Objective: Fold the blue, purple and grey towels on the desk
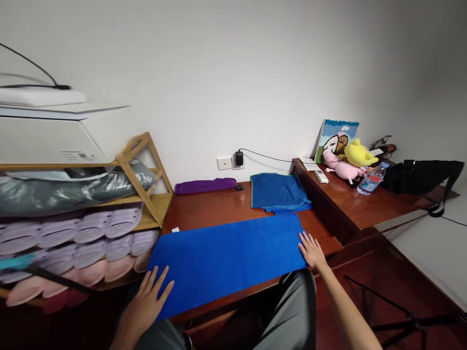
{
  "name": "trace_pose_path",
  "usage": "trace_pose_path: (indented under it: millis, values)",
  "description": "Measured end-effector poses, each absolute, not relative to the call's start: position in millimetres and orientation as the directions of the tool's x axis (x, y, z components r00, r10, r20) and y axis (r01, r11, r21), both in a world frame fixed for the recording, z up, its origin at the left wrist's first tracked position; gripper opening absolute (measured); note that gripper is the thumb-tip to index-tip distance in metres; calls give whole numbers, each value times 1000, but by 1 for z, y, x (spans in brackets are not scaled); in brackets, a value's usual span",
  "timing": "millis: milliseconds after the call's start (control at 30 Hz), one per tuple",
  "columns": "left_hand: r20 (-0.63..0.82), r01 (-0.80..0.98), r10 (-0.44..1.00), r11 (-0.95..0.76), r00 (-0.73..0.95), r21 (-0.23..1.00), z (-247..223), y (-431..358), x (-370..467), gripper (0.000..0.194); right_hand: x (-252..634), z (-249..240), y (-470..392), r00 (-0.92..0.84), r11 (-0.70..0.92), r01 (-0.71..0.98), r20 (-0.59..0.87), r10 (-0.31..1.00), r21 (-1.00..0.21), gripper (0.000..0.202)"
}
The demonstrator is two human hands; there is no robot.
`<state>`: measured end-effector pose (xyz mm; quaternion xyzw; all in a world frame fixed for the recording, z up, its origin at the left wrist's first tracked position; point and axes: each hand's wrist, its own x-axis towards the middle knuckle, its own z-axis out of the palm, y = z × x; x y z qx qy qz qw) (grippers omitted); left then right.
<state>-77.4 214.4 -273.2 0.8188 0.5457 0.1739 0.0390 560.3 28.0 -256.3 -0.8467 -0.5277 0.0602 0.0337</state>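
Observation:
A bright blue towel point(233, 258) lies spread in a long strip across the wooden desk, its near edge by my knees. My left hand point(146, 301) rests at the towel's near left corner, fingers spread and holding nothing. At the right end, my right hand point(311, 249) lies flat with its fingers apart, touching the towel's edge. Behind the strip, a darker blue cloth point(279, 192) is folded in a loose square near the wall. A rolled or folded purple cloth point(205, 185) lies along the back of the desk.
To the left stands a wooden rack point(153, 212) with rows of slippers point(93, 225) and a white box point(43, 139). On the raised right surface are a water bottle point(373, 178), plush toys point(345, 168) and a black bag point(421, 177). A charger point(239, 158) is plugged into the wall.

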Motion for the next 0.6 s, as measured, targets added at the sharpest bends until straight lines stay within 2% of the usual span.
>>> trace_pose_path:
  millis: [167,267,333,400,500,600]
  values:
    - [9,810,998,-61,68,583,-269,218,-93,76,572,-267,26,418,-422,898,-60,906,-121,66]
    - [-116,733,993,103,-33,673,-268,217,-115,79,566,-268,29,436,-443,887,-78,896,-132,66]
    - [-90,715,989,145,-114,684,-266,214,-121,80,554,-267,36,445,-449,882,-58,893,-141,66]
    - [66,750,994,24,-89,661,-264,213,-114,76,533,-264,49,404,-400,903,-5,915,-156,66]
    - [315,813,936,-303,156,498,-257,223,-82,66,501,-254,81,288,-273,943,60,956,-191,63]
    - [315,840,893,-422,321,341,-246,251,-44,62,491,-243,115,317,-304,929,32,948,-214,62]
